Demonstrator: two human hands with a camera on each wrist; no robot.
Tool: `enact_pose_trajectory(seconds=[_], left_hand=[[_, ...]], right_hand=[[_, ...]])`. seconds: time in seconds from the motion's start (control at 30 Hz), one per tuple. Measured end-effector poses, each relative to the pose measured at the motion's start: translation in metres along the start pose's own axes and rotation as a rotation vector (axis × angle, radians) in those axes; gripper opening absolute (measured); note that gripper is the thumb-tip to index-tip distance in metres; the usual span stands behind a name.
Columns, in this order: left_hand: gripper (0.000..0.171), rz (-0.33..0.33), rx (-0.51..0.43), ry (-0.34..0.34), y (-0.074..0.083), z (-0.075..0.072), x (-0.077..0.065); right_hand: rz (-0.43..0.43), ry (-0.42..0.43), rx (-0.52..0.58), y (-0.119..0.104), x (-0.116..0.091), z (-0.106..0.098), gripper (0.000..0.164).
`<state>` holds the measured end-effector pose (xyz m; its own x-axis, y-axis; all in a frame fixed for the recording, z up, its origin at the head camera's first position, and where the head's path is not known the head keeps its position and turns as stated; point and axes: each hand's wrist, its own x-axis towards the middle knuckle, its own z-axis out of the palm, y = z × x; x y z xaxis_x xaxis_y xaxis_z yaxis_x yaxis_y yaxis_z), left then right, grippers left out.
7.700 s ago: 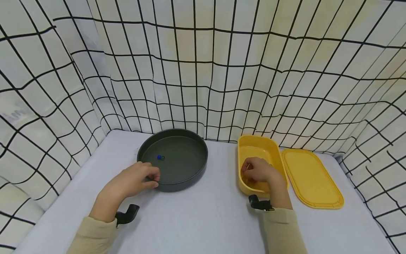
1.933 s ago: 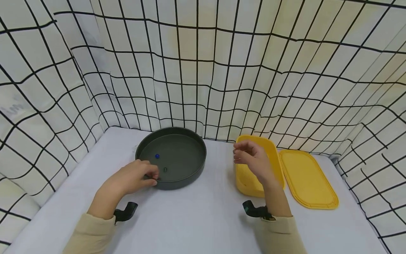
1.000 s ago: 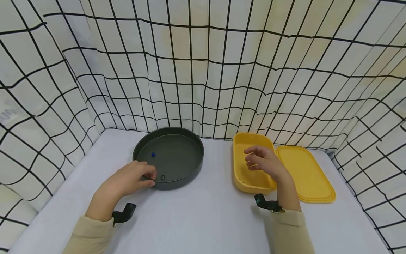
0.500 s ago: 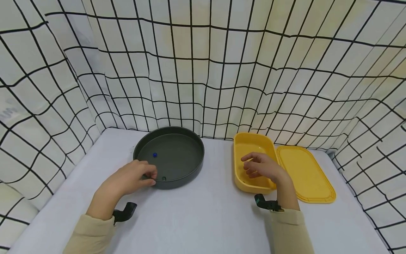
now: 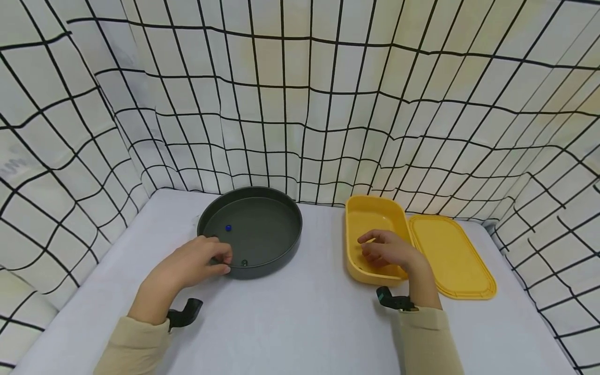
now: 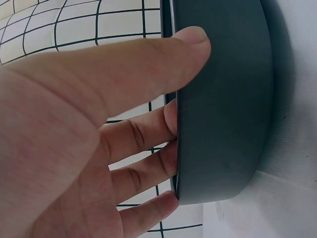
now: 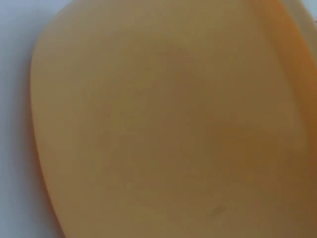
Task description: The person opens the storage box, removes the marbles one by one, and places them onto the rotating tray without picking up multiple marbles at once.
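My left hand (image 5: 194, 263) grips the near-left rim of a round dark grey pan (image 5: 262, 224). In the left wrist view the thumb (image 6: 185, 59) presses the pan's outer wall (image 6: 223, 114), with the other fingers inside the rim. A small blue ball (image 5: 228, 228) lies on the pan's left side, and a small dark greenish ball (image 5: 244, 263) near its front wall. My right hand (image 5: 386, 249) is lowered into a yellow rectangular container (image 5: 372, 208), fingers loosely bent; nothing shows between them. The right wrist view is filled by the blurred container wall (image 7: 148, 124).
A flat yellow lid (image 5: 452, 255) lies right of the container. All stands on a white-covered table (image 5: 290, 323). White walls with a black grid (image 5: 300, 104) rise behind and at both sides.
My right hand left the container, rose over its left edge, and has come back down inside. The greenish ball has rolled from beside the blue one toward the pan's front. The left hand keeps its grip.
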<state>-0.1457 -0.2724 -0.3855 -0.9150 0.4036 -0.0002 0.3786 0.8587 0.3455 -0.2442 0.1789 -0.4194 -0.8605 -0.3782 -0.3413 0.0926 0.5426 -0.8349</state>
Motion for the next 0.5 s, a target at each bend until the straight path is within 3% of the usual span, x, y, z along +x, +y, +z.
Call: enact_pose_trajectory(seconds=[0.5], left_hand=[[0.017,0.023,0.003,0.005,-0.0009,0.0005,0.0011]], right_hand=[[0.010,-0.077,-0.065,0.0008,0.0011,0.0074,0.028]])
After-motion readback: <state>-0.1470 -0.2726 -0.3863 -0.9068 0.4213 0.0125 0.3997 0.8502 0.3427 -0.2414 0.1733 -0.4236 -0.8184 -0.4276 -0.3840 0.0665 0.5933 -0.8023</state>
